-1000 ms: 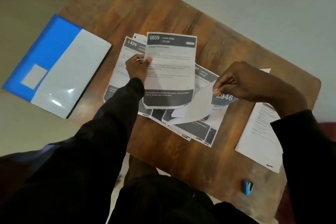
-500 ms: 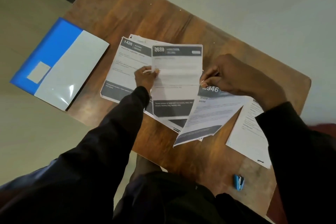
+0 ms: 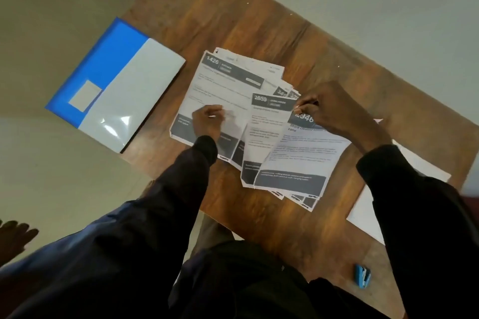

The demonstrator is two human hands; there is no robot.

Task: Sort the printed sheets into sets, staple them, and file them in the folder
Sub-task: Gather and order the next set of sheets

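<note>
The wooden table (image 3: 259,21) fills the middle of the view. On its edge at about nine o'clock lies the blue and grey folder (image 3: 116,85), shut and flat, partly hanging over the side. The printed sheets (image 3: 274,77) are fanned out at the centre, overlapping. The sheet headed 1426 (image 3: 220,80) is on top toward ten o'clock, the sheet headed 2659 (image 3: 264,134) in the middle, and the sheet headed 2946 (image 3: 303,160) lies across it toward four o'clock. A separate white pile (image 3: 363,204) sits further out at four o'clock, half hidden by the sleeve. The right hand (image 3: 329,106) has its fingers curled tight and pinches what looks like the top corner of the sheet headed 2946. The left hand (image 3: 208,122) rests curled on the sheet headed 1426, but whether it grips the paper cannot be told. A small blue stapler (image 3: 362,276) lies at five o'clock, untouched. The paper will likely be light, limp and slippery against itself, so a whole sheet is best taken by a corner or edge, thumb beneath, while the other hand pins the rest down. Pulled too sharply, it may crease or drag its neighbours.
</note>
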